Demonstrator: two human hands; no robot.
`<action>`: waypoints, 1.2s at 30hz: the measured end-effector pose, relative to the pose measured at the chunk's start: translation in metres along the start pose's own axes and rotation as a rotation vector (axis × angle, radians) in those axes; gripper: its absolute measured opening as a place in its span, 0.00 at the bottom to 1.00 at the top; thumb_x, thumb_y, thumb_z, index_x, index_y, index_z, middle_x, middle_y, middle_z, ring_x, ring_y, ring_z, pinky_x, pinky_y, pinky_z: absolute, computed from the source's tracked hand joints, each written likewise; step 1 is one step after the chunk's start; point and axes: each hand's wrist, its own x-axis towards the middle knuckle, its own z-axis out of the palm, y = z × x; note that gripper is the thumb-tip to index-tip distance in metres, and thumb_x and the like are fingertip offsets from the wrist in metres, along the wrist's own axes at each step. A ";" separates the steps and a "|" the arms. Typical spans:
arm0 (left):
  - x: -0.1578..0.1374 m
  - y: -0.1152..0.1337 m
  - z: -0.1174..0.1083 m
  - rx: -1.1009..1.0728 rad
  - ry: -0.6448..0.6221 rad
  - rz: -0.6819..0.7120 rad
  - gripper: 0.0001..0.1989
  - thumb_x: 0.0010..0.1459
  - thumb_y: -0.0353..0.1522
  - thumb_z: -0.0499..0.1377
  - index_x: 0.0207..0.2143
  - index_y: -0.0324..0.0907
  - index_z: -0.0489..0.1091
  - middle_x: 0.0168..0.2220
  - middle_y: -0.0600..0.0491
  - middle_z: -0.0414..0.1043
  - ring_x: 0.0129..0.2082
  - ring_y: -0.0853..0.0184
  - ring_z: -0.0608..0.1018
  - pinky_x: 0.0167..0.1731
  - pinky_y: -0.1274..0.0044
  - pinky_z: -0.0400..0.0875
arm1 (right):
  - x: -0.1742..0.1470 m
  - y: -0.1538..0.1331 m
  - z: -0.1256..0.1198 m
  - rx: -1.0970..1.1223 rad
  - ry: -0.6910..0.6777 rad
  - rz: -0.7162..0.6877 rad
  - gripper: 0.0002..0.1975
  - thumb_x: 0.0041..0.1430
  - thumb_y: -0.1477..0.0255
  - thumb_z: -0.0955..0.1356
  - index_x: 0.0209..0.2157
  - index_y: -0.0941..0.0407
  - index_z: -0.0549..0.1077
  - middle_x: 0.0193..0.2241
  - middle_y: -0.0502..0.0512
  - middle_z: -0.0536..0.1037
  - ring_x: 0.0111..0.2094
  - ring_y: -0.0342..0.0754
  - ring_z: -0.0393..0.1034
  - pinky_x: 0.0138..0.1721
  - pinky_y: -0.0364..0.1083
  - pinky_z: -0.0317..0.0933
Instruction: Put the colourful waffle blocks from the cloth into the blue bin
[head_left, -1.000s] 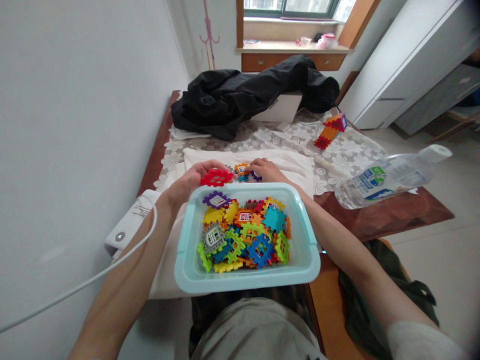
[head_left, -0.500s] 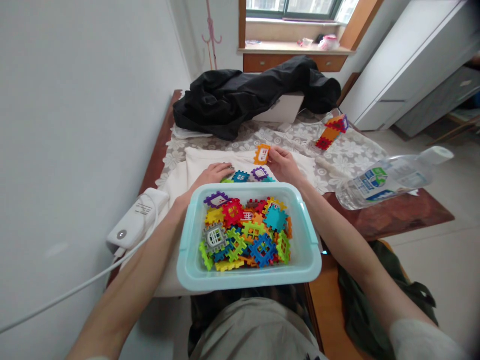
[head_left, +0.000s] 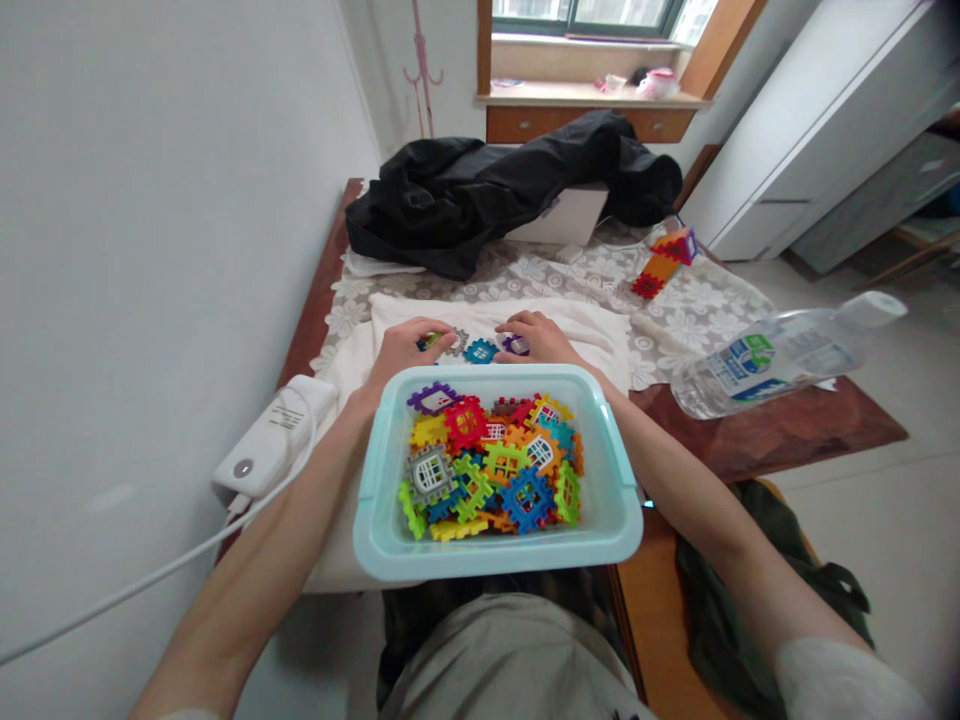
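Left hand (head_left: 405,347) half-curled over green piece (head_left: 428,342), right hand (head_left: 543,338) half-curled at purple piece (head_left: 515,344); firm hold in either, cannot tell. Between, on white cloth (head_left: 480,310), grey piece (head_left: 460,335), blue piece (head_left: 481,351). Nearer the body, tub (head_left: 495,565) of mixed pieces (head_left: 527,498).

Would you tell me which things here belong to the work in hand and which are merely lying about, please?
In the work:
light-blue plastic tub
colourful toothed plastic tiles inside it
blue square toothed tile between left hand and right hand
white cloth beneath that tile

Apparently lying about:
clear plastic bottle with white cap
crumpled black fabric
white box-shaped device
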 end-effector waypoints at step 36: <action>-0.002 -0.006 -0.009 0.374 -0.411 0.188 0.21 0.71 0.41 0.58 0.61 0.43 0.76 0.64 0.42 0.74 0.65 0.53 0.75 0.68 0.61 0.68 | 0.005 -0.002 0.004 0.595 0.209 0.112 0.13 0.55 0.63 0.75 0.38 0.52 0.72 0.33 0.50 0.78 0.36 0.49 0.72 0.43 0.50 0.66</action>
